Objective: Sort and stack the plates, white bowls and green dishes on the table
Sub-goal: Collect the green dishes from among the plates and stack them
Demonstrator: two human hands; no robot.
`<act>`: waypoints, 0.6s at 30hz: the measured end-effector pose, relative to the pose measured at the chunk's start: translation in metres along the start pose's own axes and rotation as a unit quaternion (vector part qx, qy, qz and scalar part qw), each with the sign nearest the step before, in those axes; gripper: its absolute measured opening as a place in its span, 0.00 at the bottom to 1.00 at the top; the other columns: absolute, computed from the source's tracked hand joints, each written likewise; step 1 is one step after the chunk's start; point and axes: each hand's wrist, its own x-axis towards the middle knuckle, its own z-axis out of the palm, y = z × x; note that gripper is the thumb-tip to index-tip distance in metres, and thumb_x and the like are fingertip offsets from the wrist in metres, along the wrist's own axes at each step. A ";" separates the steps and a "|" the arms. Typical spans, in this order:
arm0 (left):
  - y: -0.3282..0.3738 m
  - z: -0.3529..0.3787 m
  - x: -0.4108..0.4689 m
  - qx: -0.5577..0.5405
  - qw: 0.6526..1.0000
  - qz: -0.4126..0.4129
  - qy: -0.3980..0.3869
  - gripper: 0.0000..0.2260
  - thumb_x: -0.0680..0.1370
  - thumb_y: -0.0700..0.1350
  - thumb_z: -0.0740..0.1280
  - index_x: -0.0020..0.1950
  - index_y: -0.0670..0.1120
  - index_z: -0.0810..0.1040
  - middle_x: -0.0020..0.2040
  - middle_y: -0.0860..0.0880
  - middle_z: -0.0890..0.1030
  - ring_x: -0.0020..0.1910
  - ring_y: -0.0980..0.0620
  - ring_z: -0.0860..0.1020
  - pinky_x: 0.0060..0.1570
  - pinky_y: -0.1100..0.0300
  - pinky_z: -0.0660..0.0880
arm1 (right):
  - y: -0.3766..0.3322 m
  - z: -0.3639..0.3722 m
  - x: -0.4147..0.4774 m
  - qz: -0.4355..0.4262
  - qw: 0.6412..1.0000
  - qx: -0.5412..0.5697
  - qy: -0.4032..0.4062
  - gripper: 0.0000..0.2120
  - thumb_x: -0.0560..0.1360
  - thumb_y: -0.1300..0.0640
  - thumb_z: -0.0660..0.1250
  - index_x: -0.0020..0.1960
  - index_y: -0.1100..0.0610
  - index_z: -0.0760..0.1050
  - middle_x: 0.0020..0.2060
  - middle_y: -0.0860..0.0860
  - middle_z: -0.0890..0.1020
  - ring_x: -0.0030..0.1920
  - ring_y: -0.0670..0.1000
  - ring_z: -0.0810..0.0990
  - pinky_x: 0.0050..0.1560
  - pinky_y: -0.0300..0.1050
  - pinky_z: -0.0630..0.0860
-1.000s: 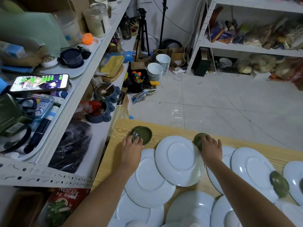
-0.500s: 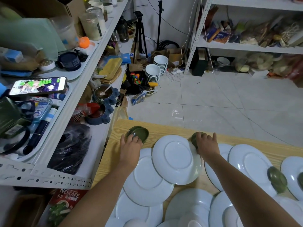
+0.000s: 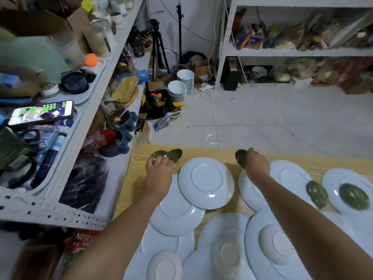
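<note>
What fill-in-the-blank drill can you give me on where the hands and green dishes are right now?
1. The right hand holds a small dish coloured ____.
2. The left hand grips the overlapping dishes at the table's far ____ corner.
3. The rightmost green dish lies on a white ____.
4. Beyond the table, stacked white bowls stand on the ____.
Missing words: green; left; plate; floor.

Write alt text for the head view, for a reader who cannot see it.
The left hand grips green dishes at the far left of a wooden table crowded with overlapping white plates; the right hand grips another green dish. More green dishes rest on plates at right.
</note>
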 end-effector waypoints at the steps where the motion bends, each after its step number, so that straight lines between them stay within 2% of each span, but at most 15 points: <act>1: 0.005 -0.003 -0.003 -0.006 1.000 0.008 0.013 0.11 0.62 0.38 0.78 0.37 0.48 0.80 0.36 0.51 0.80 0.39 0.48 0.78 0.50 0.52 0.71 | 0.006 -0.005 -0.006 0.003 1.000 0.002 0.009 0.16 0.74 0.68 0.63 0.60 0.63 0.67 0.52 0.59 0.80 0.52 0.59 0.80 0.44 0.48 0.74; 5: 0.035 -0.015 -0.024 -0.030 0.998 0.037 0.035 0.12 0.60 0.37 0.79 0.36 0.48 0.80 0.35 0.51 0.79 0.40 0.48 0.77 0.48 0.55 0.63 | 0.039 -0.014 -0.041 0.022 0.998 0.033 0.045 0.14 0.74 0.69 0.61 0.60 0.64 0.68 0.49 0.61 0.80 0.49 0.61 0.80 0.39 0.48 0.70; 8: 0.064 -0.024 -0.051 -0.027 0.996 0.075 0.026 0.12 0.59 0.38 0.79 0.35 0.49 0.79 0.35 0.51 0.79 0.41 0.48 0.79 0.48 0.55 0.64 | 0.069 -0.006 -0.080 0.053 0.992 0.079 0.079 0.09 0.76 0.67 0.59 0.55 0.64 0.71 0.47 0.62 0.81 0.48 0.62 0.80 0.40 0.48 0.70; 11: 0.093 -0.034 -0.088 -0.018 0.990 0.132 0.041 0.10 0.60 0.36 0.76 0.35 0.48 0.79 0.36 0.49 0.80 0.39 0.46 0.79 0.48 0.55 0.63 | 0.103 0.009 -0.125 0.098 0.984 0.131 0.073 0.08 0.77 0.67 0.56 0.50 0.64 0.73 0.47 0.62 0.81 0.49 0.62 0.80 0.40 0.46 0.67; 14: 0.126 -0.042 -0.130 -0.018 0.984 0.170 0.056 0.06 0.64 0.37 0.68 0.35 0.48 0.78 0.35 0.49 0.79 0.39 0.47 0.76 0.47 0.55 0.63 | 0.139 0.027 -0.176 0.128 0.973 0.180 0.063 0.10 0.78 0.63 0.56 0.47 0.65 0.75 0.47 0.63 0.81 0.50 0.63 0.79 0.44 0.49 0.72; 16: 0.151 -0.047 -0.161 -0.034 0.978 0.196 0.053 0.07 0.62 0.35 0.69 0.34 0.47 0.78 0.34 0.49 0.77 0.38 0.48 0.75 0.45 0.56 0.63 | 0.164 0.041 -0.212 0.147 0.966 0.206 0.056 0.11 0.79 0.60 0.57 0.50 0.65 0.76 0.48 0.62 0.81 0.51 0.63 0.79 0.49 0.51 0.74; 18: 0.177 -0.054 -0.190 -0.043 0.973 0.220 0.061 0.06 0.64 0.35 0.69 0.34 0.46 0.79 0.33 0.49 0.77 0.39 0.49 0.72 0.43 0.56 0.63 | 0.186 0.054 -0.247 0.154 0.961 0.224 0.050 0.12 0.78 0.59 0.58 0.49 0.65 0.77 0.46 0.61 0.81 0.49 0.61 0.80 0.49 0.50 0.74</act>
